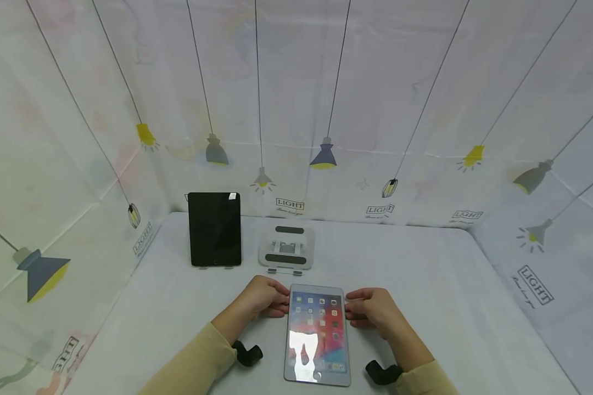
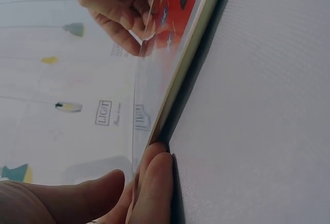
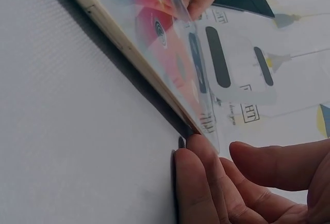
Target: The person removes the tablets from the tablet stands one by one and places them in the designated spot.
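Walls of wrinkly white sheeting printed with hanging lamps point(image 1: 375, 82) wrapped three sides of the setup, and they boxed in a plain white surface point(image 1: 425, 263). Yellowish-tan sleeves point(image 1: 192, 356) came in from the near side, one per arm. At the back left a black slab of a tablet with a dark screen point(image 1: 214, 230) stood propped up, and just to the right of it was a pale grey flat-topped stand with black pads point(image 1: 286, 247).

Now the bit that mattered, imo: a thin silver-and-white tablet with a lit, colourful home screen point(image 1: 321, 329) lay face up on the surface, nearer the person than the stand. Its long axis ran pretty much straight away from the person, and it sat right between the two hands, with most of its length on the near side of both grips. Neither hand was really closer, since fingertips touched each long edge up by the far end.

Pose-wise, the left hand point(image 1: 264, 296) and right hand point(image 1: 375, 310) pretty much mirrored each other, angled inward. Neither grip was clenched or clamped on the tablet: fingertips just met the sides, and both the left thumb point(image 2: 93, 198) and right thumb point(image 3: 278, 164) hung clear of it. Couldn't tell if any fingertip was tucked underneath, tbh. Smallest stuff: black bent gadgets point(image 1: 249, 355) at the wrists.
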Tool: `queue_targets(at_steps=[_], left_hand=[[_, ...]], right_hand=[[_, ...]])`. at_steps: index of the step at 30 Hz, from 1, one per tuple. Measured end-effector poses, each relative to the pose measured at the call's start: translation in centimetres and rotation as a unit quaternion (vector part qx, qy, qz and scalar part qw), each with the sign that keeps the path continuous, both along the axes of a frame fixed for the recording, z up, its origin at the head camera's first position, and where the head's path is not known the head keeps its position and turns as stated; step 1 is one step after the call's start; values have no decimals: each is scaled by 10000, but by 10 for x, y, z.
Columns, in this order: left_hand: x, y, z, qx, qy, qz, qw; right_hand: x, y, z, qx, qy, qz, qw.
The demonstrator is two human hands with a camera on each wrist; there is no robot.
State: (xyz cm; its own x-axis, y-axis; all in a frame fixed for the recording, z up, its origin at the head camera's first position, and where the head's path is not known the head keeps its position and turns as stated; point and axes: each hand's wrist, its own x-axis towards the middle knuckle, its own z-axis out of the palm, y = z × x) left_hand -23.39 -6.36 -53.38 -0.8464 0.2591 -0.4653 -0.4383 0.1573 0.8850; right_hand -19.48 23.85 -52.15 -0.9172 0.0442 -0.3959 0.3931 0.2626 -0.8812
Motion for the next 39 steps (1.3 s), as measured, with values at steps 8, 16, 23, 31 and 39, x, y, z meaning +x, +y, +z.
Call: queue_targets(at_steps=[8,16,23,31,39], left_hand=[[-1,-2,3,6,-56,-9,10000],[-1,-9,9,7,-55,-257,9997],[3,-16,17,-161,45,-515,9985],[2,-30,19,-8,244,-427,9988],[-1,-50,24,44,425,-218,9988]], right_hand=[[1,9,5,-221,-247,61,9994],[0,14,9,-256,-317,126,9991],[-2,13,14,-211,-259,162,9993],[-6,8,22,-149,-101,107,9998],[-12,-3,29,-174,105,55,9998]])
